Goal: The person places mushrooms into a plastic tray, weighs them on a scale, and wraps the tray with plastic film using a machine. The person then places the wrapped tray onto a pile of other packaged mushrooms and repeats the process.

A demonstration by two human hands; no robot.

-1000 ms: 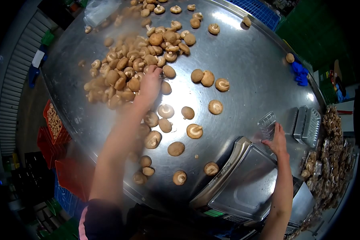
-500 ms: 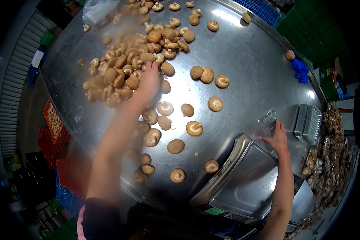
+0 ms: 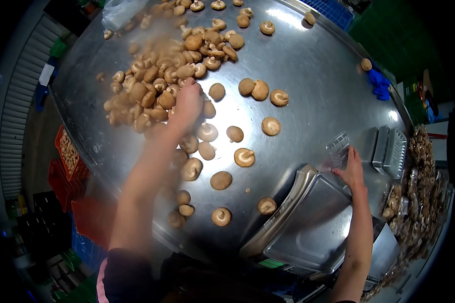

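My left hand point(image 3: 188, 105) reaches to the right edge of a large heap of brown shiitake mushrooms point(image 3: 151, 91). Its fingers are curled together, and whatever lies within them is hidden. One loose mushroom point(image 3: 217, 91) rests just right of the fingertips, cap up. Over at the right, my right hand point(image 3: 350, 170) grips a clear plastic punnet point(image 3: 338, 145) by its near side, thumb apart from the fingers. That punnet appears to have no mushrooms in it. A metal-topped weighing scale point(image 3: 311, 219) stands below this hand.
Stacked clear punnets point(image 3: 390, 151) stand right of my right hand. Many packed mushrooms point(image 3: 422, 202) lie along the right side. Single mushrooms point(image 3: 244, 157) are scattered over the steel table point(image 3: 308, 111). A blue glove point(image 3: 379, 85) lies by the far rim; red crates point(image 3: 88, 217) stand at left.
One mushroom beside my left fingertips has shifted slightly right, away from the heap. My left hand stays at the heap's edge. My right hand still grips the punnet, almost unmoved.
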